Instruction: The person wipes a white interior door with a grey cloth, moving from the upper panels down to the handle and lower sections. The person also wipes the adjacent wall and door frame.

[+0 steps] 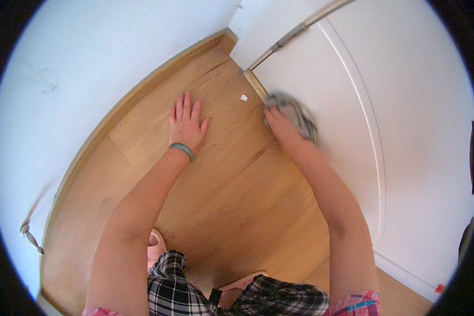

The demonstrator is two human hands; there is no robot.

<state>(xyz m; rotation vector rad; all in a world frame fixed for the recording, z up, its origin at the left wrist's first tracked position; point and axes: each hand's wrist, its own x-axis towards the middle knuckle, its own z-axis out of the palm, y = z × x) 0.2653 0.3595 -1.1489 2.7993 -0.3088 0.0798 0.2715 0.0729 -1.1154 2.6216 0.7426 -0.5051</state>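
My left hand [186,126] rests palm down on the wood-look floor [217,189], fingers spread and holding nothing. A greenish bangle [182,151] circles that wrist. With my right hand [279,124] I grip a bunched, grey patterned cloth [294,112], which is blurred. The cloth lies against the bottom of the white door [339,138], close to where it meets the floor. Part of the cloth is hidden behind my fingers and wrist. Between my hands, nearer the door, a small white scrap [243,98] lies on the floor.
A wooden baseboard [114,114] curves along the white wall [83,59] to the corner. Low on that wall sits a metal door stop [31,237]. A metal rod [290,38] runs along the door's edge. Below me are pink slippers [155,249] and plaid trousers [177,292].
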